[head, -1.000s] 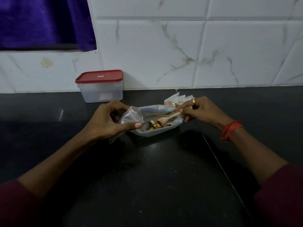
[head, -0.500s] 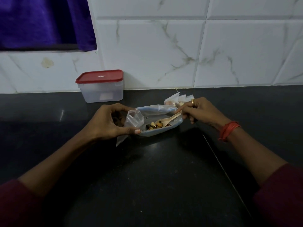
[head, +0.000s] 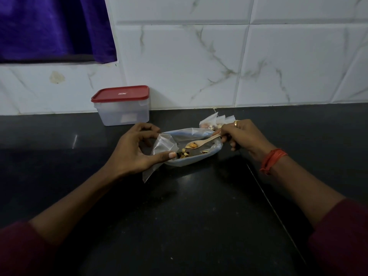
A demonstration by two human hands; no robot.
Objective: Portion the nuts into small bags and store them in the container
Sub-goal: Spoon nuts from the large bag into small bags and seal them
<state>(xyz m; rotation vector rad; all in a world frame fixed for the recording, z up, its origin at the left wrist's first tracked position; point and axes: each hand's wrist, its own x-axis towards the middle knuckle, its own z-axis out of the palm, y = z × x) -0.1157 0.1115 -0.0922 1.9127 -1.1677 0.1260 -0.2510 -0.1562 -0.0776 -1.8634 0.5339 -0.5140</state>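
A large clear bag (head: 199, 158) lies open on the black counter with a few mixed nuts (head: 184, 154) inside. My left hand (head: 133, 154) pinches a small clear bag (head: 161, 148) at the large bag's left end, thumb on top. My right hand (head: 243, 136) grips a wooden spoon (head: 201, 143) by its handle; the bowl holds a nut or two and sits over the large bag. Behind my right hand lie several small bags with nuts in them (head: 215, 122). A clear container with a red lid (head: 121, 106), shut, stands at the wall.
The black counter (head: 179, 216) has a seam running diagonally at the right. A white marble-tiled wall (head: 199, 66) rises directly behind. A purple curtain (head: 51, 28) hangs at top left.
The spoon has lifted out of the nut pile with a nut in its bowl. My left hand has drawn the small bag a little closer to the spoon.
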